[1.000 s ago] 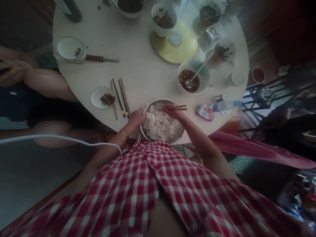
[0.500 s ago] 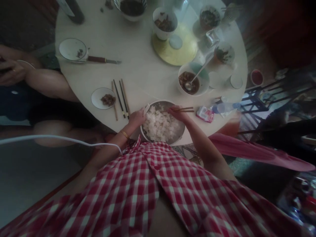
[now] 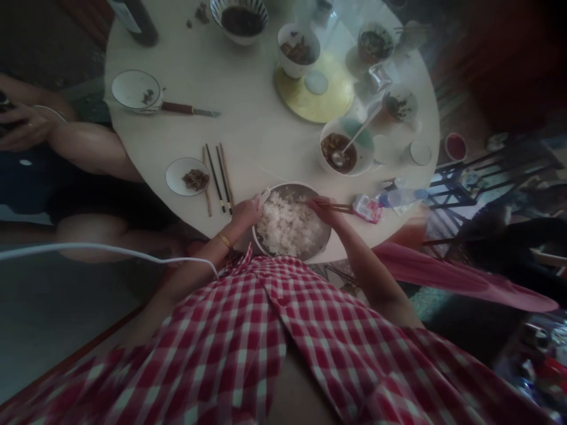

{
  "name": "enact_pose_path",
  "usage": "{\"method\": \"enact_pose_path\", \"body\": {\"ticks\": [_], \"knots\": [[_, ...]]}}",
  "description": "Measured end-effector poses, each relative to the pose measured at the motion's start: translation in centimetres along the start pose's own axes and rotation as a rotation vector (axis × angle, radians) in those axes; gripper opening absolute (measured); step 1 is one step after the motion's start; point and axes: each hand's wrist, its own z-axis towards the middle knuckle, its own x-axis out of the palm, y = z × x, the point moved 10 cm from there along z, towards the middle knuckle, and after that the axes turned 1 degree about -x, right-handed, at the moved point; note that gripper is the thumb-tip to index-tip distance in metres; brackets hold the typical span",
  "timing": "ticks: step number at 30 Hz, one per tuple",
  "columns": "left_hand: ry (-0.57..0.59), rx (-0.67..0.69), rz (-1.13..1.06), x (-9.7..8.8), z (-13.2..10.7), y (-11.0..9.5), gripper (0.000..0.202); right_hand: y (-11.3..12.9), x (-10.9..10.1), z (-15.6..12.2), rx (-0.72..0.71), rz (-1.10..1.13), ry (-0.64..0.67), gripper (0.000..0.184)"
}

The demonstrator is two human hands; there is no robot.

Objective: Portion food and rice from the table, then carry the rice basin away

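Across the round table point(image 3: 261, 136), the right hand point(image 3: 323, 211), gripping chopsticks point(image 3: 341, 207), had slid rightward, baring more rice point(image 3: 283, 227); the left hand point(image 3: 247, 213) gripped something white point(image 3: 264, 196) at the bowl's rim point(image 3: 330, 233).

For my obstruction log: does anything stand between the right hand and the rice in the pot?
Nothing visible does. The right hand, holding chopsticks, is at the right side of the pot, with the rice uncovered beside it. The soup bowl stands beyond the pot's far rim.

Dim light, soft haze toward top, blurred, stretched edges
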Motion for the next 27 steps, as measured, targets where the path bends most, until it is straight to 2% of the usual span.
{"method": "enact_pose_path", "body": {"ticks": [3, 6, 8, 11, 14, 17, 20, 23, 27], "knots": [[-0.006, 0.002, -0.004, -0.1, 0.0, 0.0, 0.042, 2.5, -1.0, 0.1, -0.085, -0.027, 0.001, 0.032], [-0.015, -0.005, 0.004, -0.1, 0.0, 0.1, 0.042, 4.9, -0.9, 1.9, -0.168, 0.009, 0.020, 0.030], [-0.012, -0.004, 0.011, -0.1, 0.0, 0.0, 0.043, 5.2, -0.5, 3.3, -0.182, 0.012, 0.034, 0.028], [-0.015, 0.000, 0.014, -0.2, 0.0, -0.1, 0.043, 3.6, 0.1, 4.0, -0.133, -0.023, 0.047, 0.027], [-0.017, -0.009, 0.004, -0.3, -0.1, -0.1, 0.042, 0.6, 0.0, 2.2, -0.016, -0.053, 0.058, 0.030], [-0.002, -0.004, -0.011, -0.1, 0.0, -0.1, 0.041, -1.3, -0.7, -1.4, 0.074, -0.003, 0.056, 0.028], [-0.007, -0.005, -0.001, -0.1, 0.0, 0.0, 0.041, -1.8, -2.5, -4.9, 0.107, 0.083, -0.057, 0.030], [-0.014, -0.004, 0.025, 0.0, -0.1, 0.2, 0.042, -2.3, -3.8, -7.4, 0.149, 0.075, -0.190, 0.030], [-0.001, 0.007, 0.063, 0.3, 0.1, 0.5, 0.041, -3.1, -2.3, -7.7, 0.188, 0.065, -0.211, 0.022]]}}
